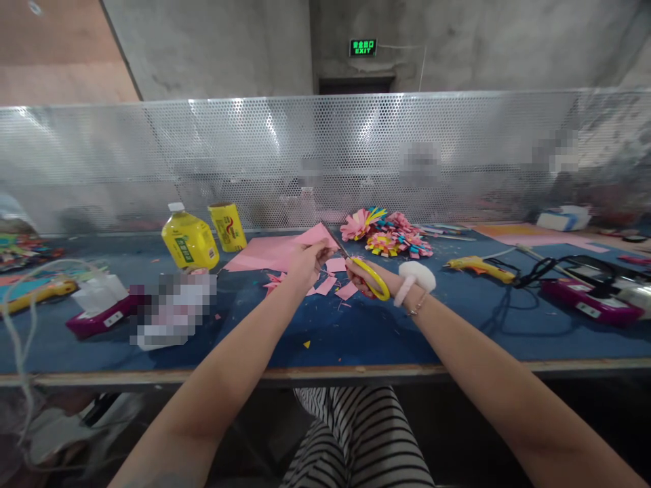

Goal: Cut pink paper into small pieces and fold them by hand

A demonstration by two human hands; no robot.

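My left hand [308, 263] pinches the edge of a sheet of pink paper [316, 235], held a little above the table. In my right hand [360, 274] is a pair of scissors with yellow handles [377, 279]; the blades point up and left, at the right edge of the paper. Whether the blades are apart is too small to tell. Beneath both hands lie several cut pink paper pieces [325, 285]. More pink sheets [262, 253] rest flat to the left of my left hand.
Paper flowers [389, 234] sit behind my right hand. A yellow jug [189, 238] and a yellow canister [227, 227] stand back left. At right lie a yellow glue gun [481, 268] and a purple power strip [590, 302] with cords. A perforated metal screen [213, 156] closes the table's back.
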